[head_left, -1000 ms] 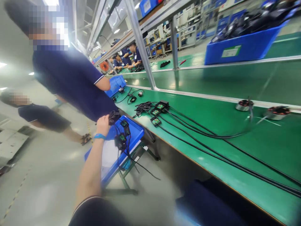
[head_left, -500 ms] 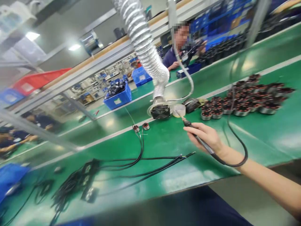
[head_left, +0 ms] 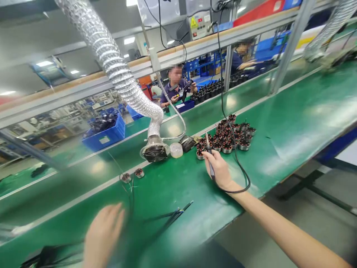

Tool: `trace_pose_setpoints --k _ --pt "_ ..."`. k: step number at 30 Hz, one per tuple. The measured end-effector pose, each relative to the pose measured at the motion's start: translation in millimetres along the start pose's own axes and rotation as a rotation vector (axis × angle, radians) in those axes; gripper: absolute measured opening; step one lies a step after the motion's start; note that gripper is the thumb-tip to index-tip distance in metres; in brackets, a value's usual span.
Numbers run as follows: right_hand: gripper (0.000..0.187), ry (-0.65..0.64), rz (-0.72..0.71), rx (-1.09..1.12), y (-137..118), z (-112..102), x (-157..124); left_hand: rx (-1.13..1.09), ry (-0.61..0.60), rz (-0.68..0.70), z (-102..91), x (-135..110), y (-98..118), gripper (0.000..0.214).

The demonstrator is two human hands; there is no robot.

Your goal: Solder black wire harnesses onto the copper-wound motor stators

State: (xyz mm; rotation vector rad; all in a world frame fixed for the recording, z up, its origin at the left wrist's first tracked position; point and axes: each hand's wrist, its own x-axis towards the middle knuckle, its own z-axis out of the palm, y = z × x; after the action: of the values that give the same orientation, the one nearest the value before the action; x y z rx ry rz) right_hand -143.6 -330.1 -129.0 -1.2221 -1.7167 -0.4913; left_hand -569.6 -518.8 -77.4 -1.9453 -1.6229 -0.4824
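My right hand grips a soldering iron with a dark handle, its thin tip raised beside a tight group of several small brushless motors on the green bench mat. Its black cord loops up and away. My left hand is blurred at the bottom of the view, fingers apart and holding nothing I can see. It is nearest to loose black cables with bared ends. Two more motors lie beyond those cables, wired to them.
A fume extractor with a silver duct stands on the bench, with a clear round tub and an iron stand beside it. Across the bench sit co-workers, with a blue bin of dark parts behind the glass.
My view has swung along the bench, away from the blue bin and cables. My right hand now holds the soldering iron nearer the motors, and my left hand has entered at the bottom.
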Motion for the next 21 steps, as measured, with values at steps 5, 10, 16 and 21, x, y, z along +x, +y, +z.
trace_pose_setpoints --k 5,10,16,21 --pt "0.027 -0.144 0.051 0.052 12 10 1 0.268 -0.231 0.018 45.3 75 39 0.027" --pt "0.028 -0.189 0.002 0.055 16 21 7 0.276 -0.314 -0.007 59.4 82 29 0.036" --pt "0.032 -0.259 -0.094 -0.080 15 22 16 0.190 -0.521 -0.180 76.3 76 13 0.036" --pt "0.038 -0.332 -0.153 -0.086 17 22 21 0.032 -0.587 -0.281 87.2 80 -4 0.037"
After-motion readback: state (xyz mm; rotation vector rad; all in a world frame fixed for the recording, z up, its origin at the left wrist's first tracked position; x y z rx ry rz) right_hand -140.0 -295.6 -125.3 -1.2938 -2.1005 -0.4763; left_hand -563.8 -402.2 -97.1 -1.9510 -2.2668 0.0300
